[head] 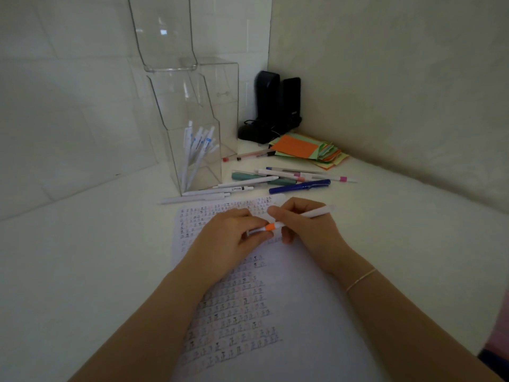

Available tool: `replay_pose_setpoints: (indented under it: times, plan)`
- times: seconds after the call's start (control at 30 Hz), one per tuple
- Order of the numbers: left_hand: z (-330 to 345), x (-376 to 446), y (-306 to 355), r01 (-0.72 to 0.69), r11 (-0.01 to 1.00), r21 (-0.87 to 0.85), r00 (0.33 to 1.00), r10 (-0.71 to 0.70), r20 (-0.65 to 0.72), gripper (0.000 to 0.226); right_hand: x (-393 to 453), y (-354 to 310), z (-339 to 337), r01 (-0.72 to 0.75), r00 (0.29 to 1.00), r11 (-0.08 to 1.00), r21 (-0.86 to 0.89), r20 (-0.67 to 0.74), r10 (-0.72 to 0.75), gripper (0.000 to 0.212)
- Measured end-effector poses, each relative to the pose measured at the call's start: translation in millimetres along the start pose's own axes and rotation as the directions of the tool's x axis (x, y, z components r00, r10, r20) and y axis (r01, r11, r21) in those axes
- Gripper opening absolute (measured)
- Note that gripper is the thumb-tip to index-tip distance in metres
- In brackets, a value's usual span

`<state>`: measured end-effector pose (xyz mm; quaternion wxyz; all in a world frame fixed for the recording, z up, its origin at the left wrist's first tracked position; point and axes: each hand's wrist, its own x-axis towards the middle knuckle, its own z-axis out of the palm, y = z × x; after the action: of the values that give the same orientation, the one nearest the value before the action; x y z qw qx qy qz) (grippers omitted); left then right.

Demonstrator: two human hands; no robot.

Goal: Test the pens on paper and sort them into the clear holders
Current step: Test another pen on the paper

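A white pen with an orange band (314, 213) lies across both hands above the paper (303, 312). My right hand (308, 227) grips its barrel. My left hand (228, 238) pinches the tip end by the orange band, maybe its cap. The paper carries rows of small written marks. The front clear holder (192, 128) holds several white pens. A taller clear holder (162, 34) stands behind it, and a third (223, 86) to its right. Loose pens (275, 180) lie between the holders and the paper, white, green, blue and pink-tipped ones.
Black speakers (278, 103) stand in the corner with a black cabled item at their base. A stack of orange, green and yellow paper notes (308, 150) lies to their right. Walls close in at the left, back and right.
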<state>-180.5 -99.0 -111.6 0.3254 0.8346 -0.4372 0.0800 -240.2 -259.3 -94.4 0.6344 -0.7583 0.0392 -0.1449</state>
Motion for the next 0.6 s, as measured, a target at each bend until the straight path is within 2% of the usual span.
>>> replay_pose_setpoints:
  times: [0.13,0.2,0.33,0.5,0.6]
  plan:
    - [-2,0,9,-0.005,0.999,-0.04,1.0,0.006,0.023,0.04,-1,0,2,-0.034,0.999,0.998,-0.048,-0.012,0.034,0.031]
    - [-1,-1,12,-0.015,1.0,-0.003,0.999,0.016,0.036,0.045,-1,-1,2,-0.028,1.0,0.998,-0.064,-0.007,0.028,0.032]
    - [-1,-2,17,-0.058,0.996,0.07,0.998,0.06,-0.025,0.032,-1,-6,3,-0.011,1.0,0.998,-0.066,-0.013,0.01,0.035]
    - [-9,3,27,-0.104,0.987,0.124,0.99,0.115,-0.086,0.035,-3,-24,1,0.015,0.999,0.992,-0.122,-0.048,-0.021,0.036]
    - [-17,7,34,-0.059,0.994,0.088,0.994,0.066,-0.085,0.024,-15,-43,-6,0.072,0.997,0.984,-0.165,0.01,-0.071,0.031]
